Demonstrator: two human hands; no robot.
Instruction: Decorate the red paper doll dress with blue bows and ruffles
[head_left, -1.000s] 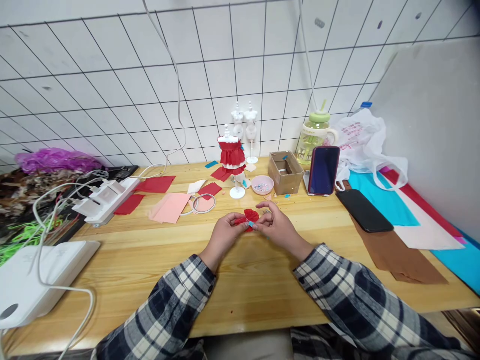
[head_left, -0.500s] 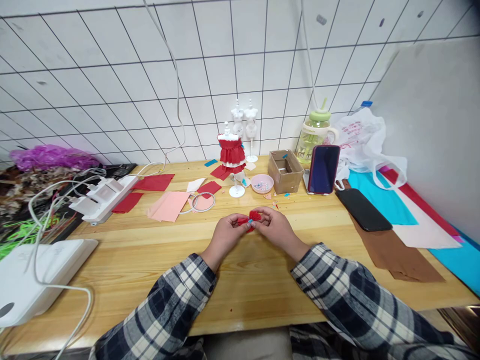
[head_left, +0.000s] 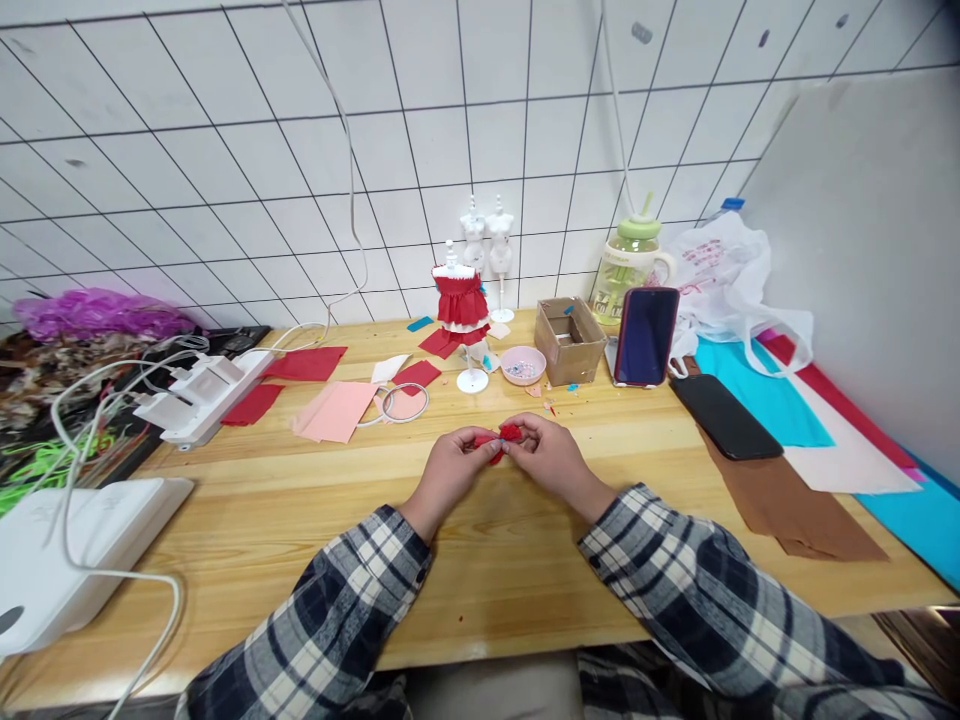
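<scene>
Between my two hands is a small red crepe-paper bow (head_left: 511, 432) with a bit of blue at its middle. My left hand (head_left: 454, 462) pinches its left side between thumb and fingers. From the other side my right hand (head_left: 553, 455) grips the bow, the thumbs almost meeting at its centre. Fingertips hide part of it. Beyond the hands stands a small white dress form (head_left: 472, 380) wearing a red and white ruffled dress (head_left: 462, 303). A pink bowl (head_left: 523, 366) of small beads sits to its right.
A cardboard box (head_left: 570, 342), an upright phone (head_left: 645, 337) and a green-lidded bottle (head_left: 628, 262) stand behind on the right. A dark phone (head_left: 724, 417) lies on brown paper (head_left: 795, 510). Leftward are metal rings (head_left: 405, 402), pink paper (head_left: 336, 411) and a power strip (head_left: 214, 395) with trailing cables.
The red bow has turned slightly between my fingers, and less of its blue middle shows. Both hands keep almost the same place and grip.
</scene>
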